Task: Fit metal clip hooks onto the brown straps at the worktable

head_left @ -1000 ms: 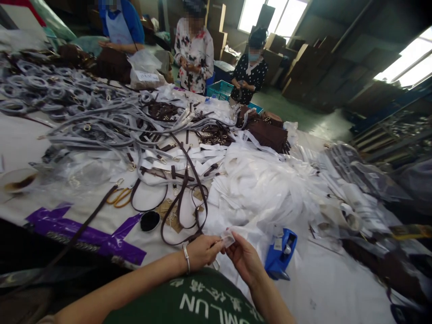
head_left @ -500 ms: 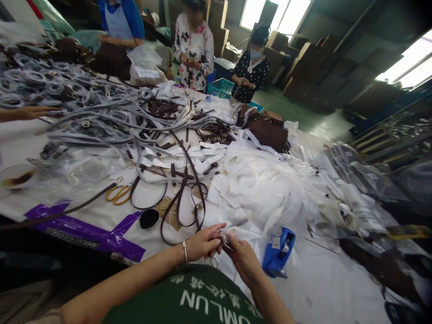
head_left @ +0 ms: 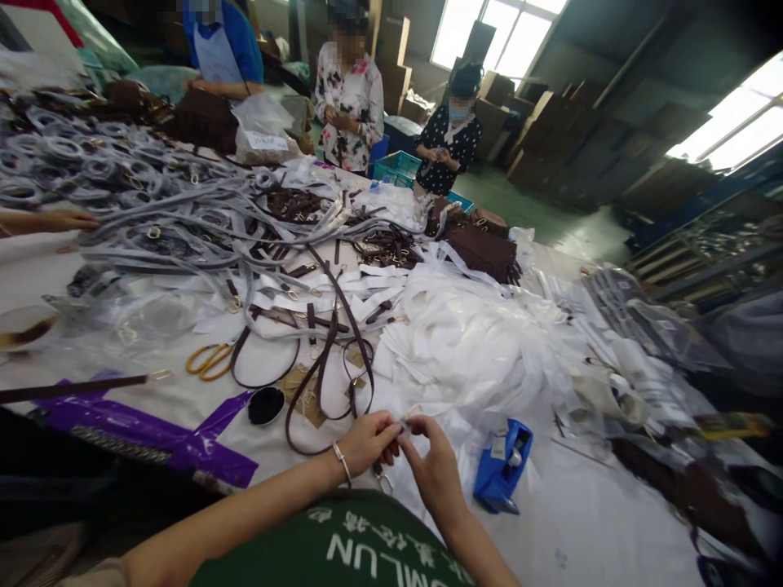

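Hands [head_left: 400, 452] together beside tape dispenser [head_left: 502, 466]

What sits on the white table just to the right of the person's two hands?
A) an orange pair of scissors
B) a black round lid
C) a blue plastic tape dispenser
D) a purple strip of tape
C: the blue plastic tape dispenser lies right of the right hand; the other items lie left of the left hand.

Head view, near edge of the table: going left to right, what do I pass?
Purple tape strips → black round lid → left hand → right hand, both pinching a small clear piece between them → blue tape dispenser.
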`<state>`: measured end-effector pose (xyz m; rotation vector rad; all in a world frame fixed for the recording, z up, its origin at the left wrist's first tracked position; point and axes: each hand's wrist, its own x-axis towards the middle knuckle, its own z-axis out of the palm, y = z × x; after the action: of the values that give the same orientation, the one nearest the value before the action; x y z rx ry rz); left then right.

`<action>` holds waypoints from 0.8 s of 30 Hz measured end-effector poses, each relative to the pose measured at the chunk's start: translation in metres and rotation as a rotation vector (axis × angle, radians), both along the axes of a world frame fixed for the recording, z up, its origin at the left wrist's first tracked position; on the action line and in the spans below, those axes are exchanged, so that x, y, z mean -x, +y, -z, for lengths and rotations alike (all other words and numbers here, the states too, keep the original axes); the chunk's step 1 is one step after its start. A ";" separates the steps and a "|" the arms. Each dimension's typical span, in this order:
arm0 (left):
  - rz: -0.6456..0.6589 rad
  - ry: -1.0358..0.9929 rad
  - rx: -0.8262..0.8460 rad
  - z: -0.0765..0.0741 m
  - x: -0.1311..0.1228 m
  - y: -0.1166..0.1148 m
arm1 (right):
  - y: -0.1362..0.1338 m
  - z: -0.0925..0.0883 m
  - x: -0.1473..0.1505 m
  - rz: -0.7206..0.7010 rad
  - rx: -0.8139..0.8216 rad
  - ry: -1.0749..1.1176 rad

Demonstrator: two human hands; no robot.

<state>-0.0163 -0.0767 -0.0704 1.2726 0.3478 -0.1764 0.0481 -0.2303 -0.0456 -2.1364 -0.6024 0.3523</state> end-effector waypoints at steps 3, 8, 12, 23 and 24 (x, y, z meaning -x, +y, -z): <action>0.101 -0.088 0.080 0.003 0.004 -0.004 | -0.001 -0.003 -0.002 -0.026 0.038 -0.005; -0.012 0.037 0.061 0.026 0.008 -0.019 | -0.007 0.018 0.010 -0.097 0.033 0.027; 0.004 0.049 0.031 0.035 0.004 -0.010 | -0.007 0.029 0.009 -0.073 -0.080 0.345; 0.320 -0.129 -0.150 0.006 0.014 0.022 | -0.018 -0.024 -0.033 0.256 -0.361 0.443; 0.300 -0.103 -0.191 0.002 0.014 0.020 | -0.017 -0.024 -0.028 0.215 -0.275 0.378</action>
<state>-0.0302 -0.0565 -0.0727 1.5140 0.0844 -0.3380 0.0762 -0.2469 -0.0217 -1.7873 -0.1882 0.5061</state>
